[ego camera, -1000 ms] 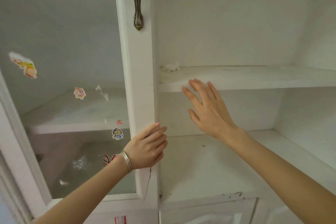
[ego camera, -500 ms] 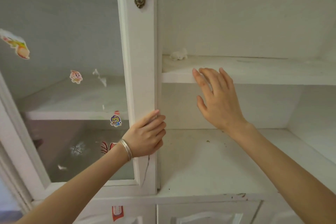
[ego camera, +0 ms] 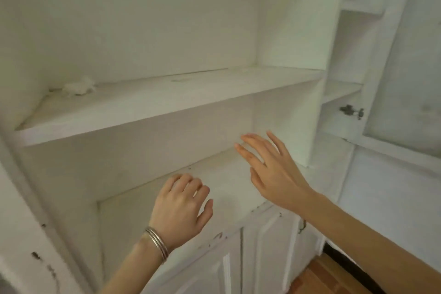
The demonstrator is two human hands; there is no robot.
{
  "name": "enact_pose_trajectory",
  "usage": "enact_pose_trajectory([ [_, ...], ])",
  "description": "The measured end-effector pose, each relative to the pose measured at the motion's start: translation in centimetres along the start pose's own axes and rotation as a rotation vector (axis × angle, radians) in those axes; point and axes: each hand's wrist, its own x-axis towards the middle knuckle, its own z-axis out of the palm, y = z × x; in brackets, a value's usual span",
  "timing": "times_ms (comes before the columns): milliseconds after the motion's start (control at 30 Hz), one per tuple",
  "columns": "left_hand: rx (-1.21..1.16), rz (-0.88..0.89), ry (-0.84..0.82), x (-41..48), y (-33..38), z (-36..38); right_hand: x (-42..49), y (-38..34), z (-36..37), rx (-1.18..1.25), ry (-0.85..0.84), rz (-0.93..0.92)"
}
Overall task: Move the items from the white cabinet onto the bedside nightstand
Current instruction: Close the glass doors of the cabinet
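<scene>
The white cabinet (ego camera: 167, 107) stands open before me with two bare shelves. A small crumpled white object (ego camera: 78, 88) lies at the back left of the upper shelf. My left hand (ego camera: 181, 207), with silver bangles on its wrist, hovers over the lower shelf with its fingers loosely curled and nothing in them. My right hand (ego camera: 269, 169) is spread flat, fingers apart, in front of the lower compartment's right side, and it holds nothing. The nightstand is out of view.
An open cabinet door with a glass pane (ego camera: 403, 93) and a dark hinge (ego camera: 352, 112) hangs at the right. Closed lower cabinet doors (ego camera: 262, 250) sit under the shelves. Orange floor (ego camera: 329, 279) shows at the bottom right.
My left hand has let go of the left door's edge and moved over the lower shelf. The view swung right, so the stickered glass door is gone. My right hand dropped from the shelf edge.
</scene>
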Motion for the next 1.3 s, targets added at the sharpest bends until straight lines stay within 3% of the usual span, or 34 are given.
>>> enact_pose_trajectory([
  [267, -0.222, 0.15, -0.091, 8.1, 15.2, 6.4, -18.4, 11.2, -5.3, -0.213, -0.332, 0.281],
  [533, -0.276, 0.212, -0.143, 14.6, 31.6, 9.5, -33.0, 21.5, -12.3, -0.29, -0.465, 0.375],
  [900, -0.212, 0.274, -0.107, 25.1, 44.4, 10.2, -39.1, 35.3, -18.7, -0.304, -0.322, 0.352],
  [1300, -0.193, 0.279, -0.016, 35.7, 47.0, 19.2, -40.1, 50.5, -14.6, -0.347, -0.272, 0.292],
])
